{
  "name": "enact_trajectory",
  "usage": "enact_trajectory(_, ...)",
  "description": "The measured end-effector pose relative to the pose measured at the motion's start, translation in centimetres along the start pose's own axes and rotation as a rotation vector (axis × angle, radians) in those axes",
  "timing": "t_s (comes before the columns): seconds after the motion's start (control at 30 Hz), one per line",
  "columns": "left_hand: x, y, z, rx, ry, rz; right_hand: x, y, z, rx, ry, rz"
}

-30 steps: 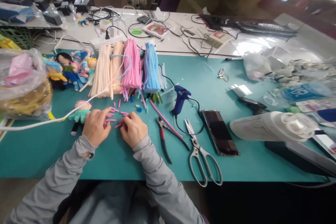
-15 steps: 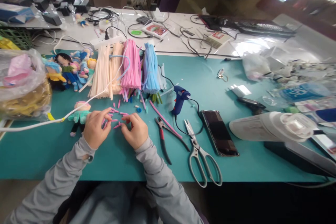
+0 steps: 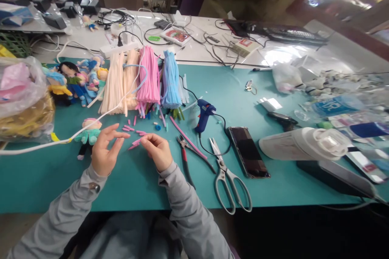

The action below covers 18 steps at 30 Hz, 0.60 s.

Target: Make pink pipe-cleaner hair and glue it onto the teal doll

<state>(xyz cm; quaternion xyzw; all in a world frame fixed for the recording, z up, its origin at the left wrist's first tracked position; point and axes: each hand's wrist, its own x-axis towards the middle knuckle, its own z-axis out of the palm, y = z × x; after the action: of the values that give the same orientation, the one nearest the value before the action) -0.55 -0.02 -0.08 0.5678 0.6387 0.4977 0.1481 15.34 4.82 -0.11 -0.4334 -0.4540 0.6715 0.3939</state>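
My short pink pieces (image 3: 126,128) lie loosely scattered left of the frame's centre and slightly below it, slim and straight. One points up the frame; the lowest slant up rightward, and whether I grip one is unclear.

No readable text, white marks (image 3: 332,106) on blue plastic pack (image 3: 349,103) blurred, red label (image 3: 245,43) on box (image 3: 249,51) too small

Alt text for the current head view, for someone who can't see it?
A person's right hand is at short pink pieces on a green mat; the left hand is open beside them. A doll lies by the left hand, with fuzzy stem bundles behind. Pliers, a glue gun, scissors and a phone are to the right.
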Motion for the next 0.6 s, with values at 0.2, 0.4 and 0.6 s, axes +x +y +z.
enact_trajectory(0.2,-0.49,-0.05,0.43,-0.085,-0.064,-0.022,0.04,0.17,0.09,0.017,0.011,0.002)
enact_trajectory(0.4,-0.79,-0.39,0.72,-0.039,-0.036,-0.037,0.11,0.31,0.15,0.0,0.002,-0.015)
enact_trajectory(0.6,-0.62,-0.48,0.81,-0.072,0.005,-0.062,0.22,0.49,0.19,-0.016,0.014,-0.045)
